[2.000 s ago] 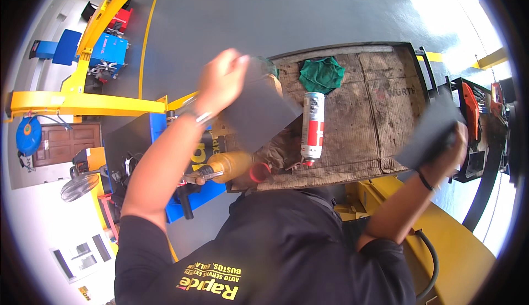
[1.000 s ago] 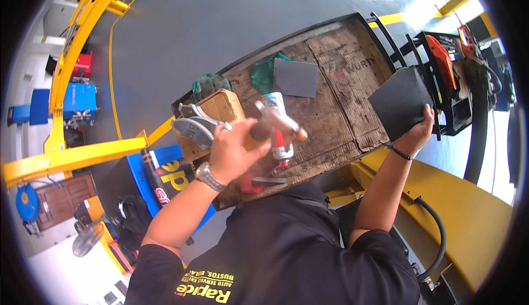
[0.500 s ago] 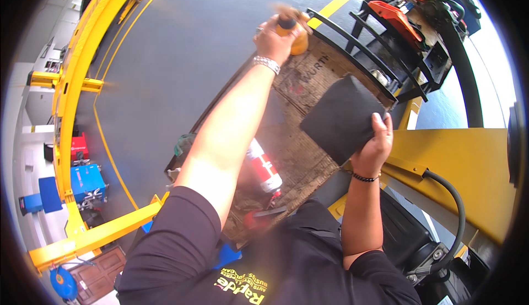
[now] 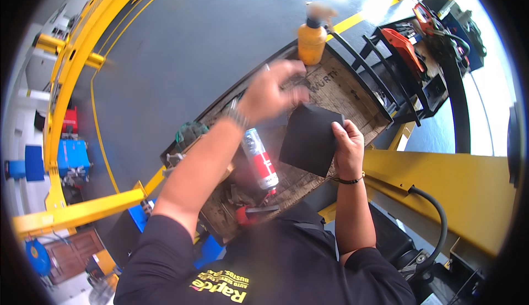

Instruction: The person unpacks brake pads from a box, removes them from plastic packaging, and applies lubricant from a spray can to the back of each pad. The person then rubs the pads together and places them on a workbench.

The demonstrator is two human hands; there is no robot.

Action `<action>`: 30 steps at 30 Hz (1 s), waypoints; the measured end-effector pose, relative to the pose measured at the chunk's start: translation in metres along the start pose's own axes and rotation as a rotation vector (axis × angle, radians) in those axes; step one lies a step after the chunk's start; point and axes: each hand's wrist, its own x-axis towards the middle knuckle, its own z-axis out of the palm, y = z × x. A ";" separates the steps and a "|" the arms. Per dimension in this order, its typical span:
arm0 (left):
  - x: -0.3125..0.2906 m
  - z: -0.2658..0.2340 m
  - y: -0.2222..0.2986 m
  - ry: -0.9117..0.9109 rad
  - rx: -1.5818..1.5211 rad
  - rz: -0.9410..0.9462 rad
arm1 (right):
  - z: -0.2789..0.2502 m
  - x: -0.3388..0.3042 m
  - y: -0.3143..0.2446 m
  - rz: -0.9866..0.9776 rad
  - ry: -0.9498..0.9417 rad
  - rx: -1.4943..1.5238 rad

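The black sheet (image 4: 311,140) hangs in mid-reach over the cardboard-lined tray (image 4: 355,104), and it is what I have to manage well. Closest to the torso on my feed, a red object (image 4: 242,216) lies at the tray's near end; its kind I can't make out from here. Just beyond it a red-and-white spray can (image 4: 260,162) lies on its side, red tip toward the body. I'd hold the sheet high enough that its lower corner doesn't snag that can or roll it.

Next out, my right hand (image 4: 349,148) is clamped on the sheet's right edge, thumb across the upper face and the other fingers hidden behind. A grip at one edge leaves the opposite side unsupported, so I'd judge a light, level pinch best, firm enough to stop it swinging without creasing it.

Farther out, my left hand (image 4: 270,93) is blurred, fingers and thumb apart, with nothing visible in it. It is close to the sheet's top corner, though I cannot tell whether they touch. I'd steer it around that corner without brushing it.

Farthest along the tray, a yellow spray bottle (image 4: 311,43) stands upright near those fingertips; I'd keep knuckles clear so it isn't tipped.
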 end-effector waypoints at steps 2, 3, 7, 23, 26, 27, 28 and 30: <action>-0.067 -0.014 0.052 -0.179 0.329 0.108 | 0.019 -0.003 -0.001 0.093 -0.110 -0.061; -0.095 -0.015 0.072 -0.238 0.464 0.040 | 0.030 -0.006 -0.006 0.142 -0.189 -0.105; -0.163 -0.005 0.084 0.060 0.354 -0.207 | 0.064 -0.024 0.005 0.259 -0.408 0.016; -0.268 -0.016 0.115 0.900 -1.205 -0.755 | 0.150 -0.073 0.048 0.095 -0.730 -0.642; -0.276 -0.017 0.114 0.932 -1.210 -0.777 | 0.157 -0.080 0.042 0.109 -0.772 -0.584; -0.276 -0.018 0.115 0.948 -1.224 -0.780 | 0.161 -0.082 0.040 0.112 -0.775 -0.555; -0.275 -0.018 0.116 0.965 -1.238 -0.786 | 0.163 -0.085 0.038 0.118 -0.777 -0.526; -0.275 -0.019 0.118 0.979 -1.272 -0.805 | 0.168 -0.088 0.032 0.118 -0.782 -0.527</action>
